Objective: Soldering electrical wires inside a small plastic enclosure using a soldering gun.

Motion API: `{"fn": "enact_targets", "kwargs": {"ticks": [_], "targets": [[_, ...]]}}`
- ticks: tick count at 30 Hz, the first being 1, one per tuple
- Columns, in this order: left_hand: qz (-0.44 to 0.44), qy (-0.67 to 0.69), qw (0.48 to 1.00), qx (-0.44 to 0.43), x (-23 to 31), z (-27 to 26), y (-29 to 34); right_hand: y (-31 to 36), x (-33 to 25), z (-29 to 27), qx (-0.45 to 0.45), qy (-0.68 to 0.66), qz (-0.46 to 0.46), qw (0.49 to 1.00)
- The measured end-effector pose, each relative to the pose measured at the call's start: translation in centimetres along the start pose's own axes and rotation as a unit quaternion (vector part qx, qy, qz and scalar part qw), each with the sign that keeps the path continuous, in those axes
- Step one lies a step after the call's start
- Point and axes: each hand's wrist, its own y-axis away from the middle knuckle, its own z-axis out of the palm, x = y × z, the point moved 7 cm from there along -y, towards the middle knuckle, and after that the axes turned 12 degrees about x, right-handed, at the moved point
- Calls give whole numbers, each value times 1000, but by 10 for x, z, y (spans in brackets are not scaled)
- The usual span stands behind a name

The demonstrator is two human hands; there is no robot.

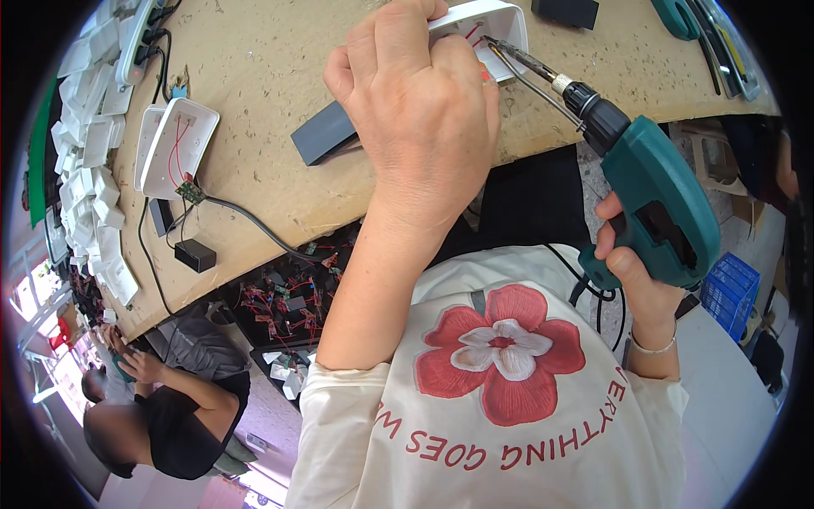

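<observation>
My left hand (420, 102) is closed around a white plastic housing (509, 21) at the far edge of the view; its fingertips are mostly hidden. Thin red wires (473, 34) run inside that housing. My right hand (632, 263) grips the handle of a green soldering gun (666, 187), whose metal tip and thin feed tube reach into the housing by the red wires. Whether the tip touches them I cannot tell. Just left of my left wrist lies a dark grey rectangular block (325, 133).
At left on the table (263, 51) lie white housings (182, 140) with red wires, a green circuit board (192, 192) and a small black box (195, 255). White parts (89, 170) pile along the left edge. A black tray of wired parts (284, 293) sits below. A co-worker (174, 407) works lower left.
</observation>
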Motion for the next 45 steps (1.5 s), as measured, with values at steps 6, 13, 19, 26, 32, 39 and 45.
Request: {"fn": "enact_targets", "kwargs": {"ticks": [6, 13, 19, 26, 32, 39, 45], "targets": [[-2, 4, 1000, 4, 0, 0, -1, 0, -1, 0, 2, 11, 3, 1000], [6, 11, 1000, 24, 0, -2, 1, 5, -2, -2, 14, -4, 29, 999], [1, 0, 1000, 11, -1, -1, 2, 11, -6, -13, 62, -3, -24, 998], [-1, 4, 1000, 6, 0, -1, 1, 9, -7, -18, 72, -55, -58, 994], [-15, 10, 1000, 4, -1, -2, 1, 7, -9, -20, 69, -65, -72, 993], [-126, -257, 885, -366, 13, 16, -20, 6, -6, -21, 74, -64, -68, 993], [-15, 9, 1000, -1, 0, -1, 1, 5, -8, -19, 69, -58, -68, 994]]}}
